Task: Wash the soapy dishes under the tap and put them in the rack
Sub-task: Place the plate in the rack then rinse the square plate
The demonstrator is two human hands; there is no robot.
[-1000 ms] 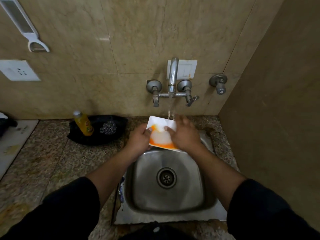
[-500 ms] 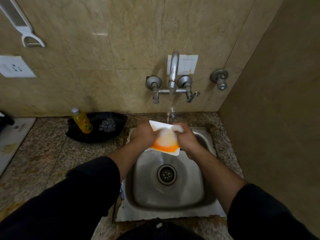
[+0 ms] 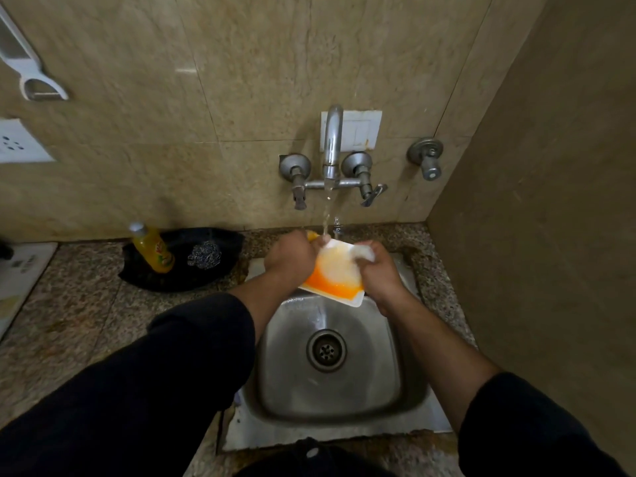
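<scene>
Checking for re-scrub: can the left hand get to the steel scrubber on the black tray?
Probably yes. The steel scrubber lies uncovered on the black tray, just left of the left hand, nothing between them. But that hand grips the plate, so it must let go first.

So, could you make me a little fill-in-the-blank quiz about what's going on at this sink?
1. The dish held over the sink is white and ____.
2. The left hand and the right hand grip it under the tap, which pours ____ on it.
3. The yellow bottle stands on the sink's ____ side.
4. The steel scrubber lies beside the bottle on something coloured ____.
Missing words: orange; water; left; black.
</scene>
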